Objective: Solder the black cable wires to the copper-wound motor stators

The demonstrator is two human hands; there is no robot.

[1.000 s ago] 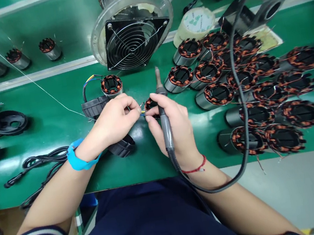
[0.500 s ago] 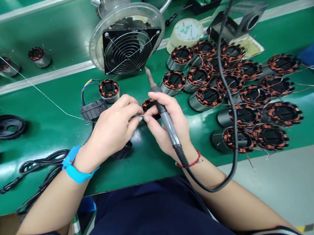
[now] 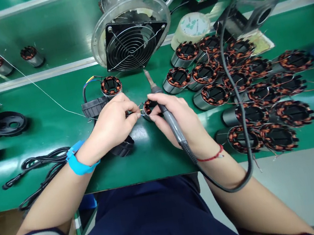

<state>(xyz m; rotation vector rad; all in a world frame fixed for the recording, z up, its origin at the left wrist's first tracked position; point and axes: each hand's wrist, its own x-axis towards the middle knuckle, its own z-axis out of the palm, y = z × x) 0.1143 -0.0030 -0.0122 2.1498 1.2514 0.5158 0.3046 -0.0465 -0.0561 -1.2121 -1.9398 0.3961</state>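
Hands worked close together over the desk [image 3: 158, 165]: the left hand [image 3: 119, 117] had thumb and forefinger pinched on thin wires [image 3: 141, 111], while the right hand [image 3: 180, 121] gripped a soldering iron [image 3: 172, 125], its fingertips at a wound core [image 3: 147, 106]. That core lay between the two hands, partly hidden by the right.

The likeliest trouble was a loose pinch: the fine wires could slip or splay. If the core rolled under the right fingertips, it might tug on them. The iron's tip pointed away, toward the fan [image 3: 131, 52]; whether it touched the frame could not be told. Were it hot, a careless turn of the wrist could scorch a finger or a winding. Its cord [image 3: 240, 108], looping over the right forearm and the grouped cores [image 3: 216, 95], might snag and jerk the iron.

Half a second earlier, both sets of fingertips met at the wires; now they had parted, baring the wire ends, and the right wrist sat farther out.
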